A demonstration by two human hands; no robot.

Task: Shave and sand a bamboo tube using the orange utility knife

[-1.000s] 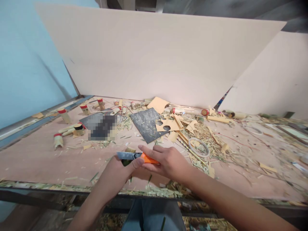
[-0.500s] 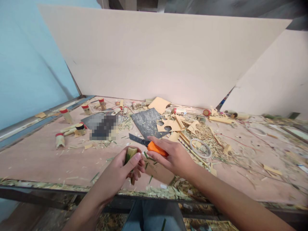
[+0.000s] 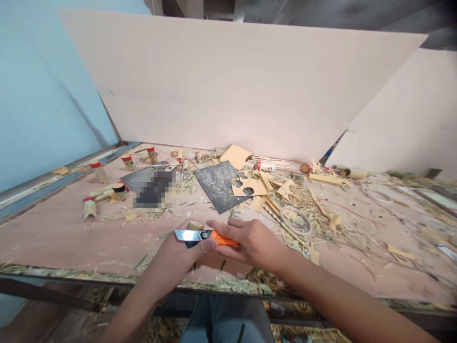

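Near the table's front edge, my left hand (image 3: 178, 255) is wrapped round a short piece of bamboo (image 3: 195, 225); only its pale upper end shows. My right hand (image 3: 252, 240) grips the orange handle of a utility knife (image 3: 224, 238). The knife's bare blade points left and lies across the front of the bamboo, just above my left thumb. Whether the edge touches the bamboo I cannot tell. My two hands are close together, with the left thumb by the knife handle.
Behind my hands lies a dark square slab (image 3: 221, 186), beside tan sheet scraps (image 3: 250, 185) with round holes. A tape ring (image 3: 296, 220) rests among shavings to the right. Several red-topped bamboo pieces (image 3: 99, 172) stand at left. A large pale board (image 3: 228, 85) leans behind.
My right hand has moved left and down, bringing the knife blade from above and beside the bamboo to across its front. My left hand still holds the bamboo.
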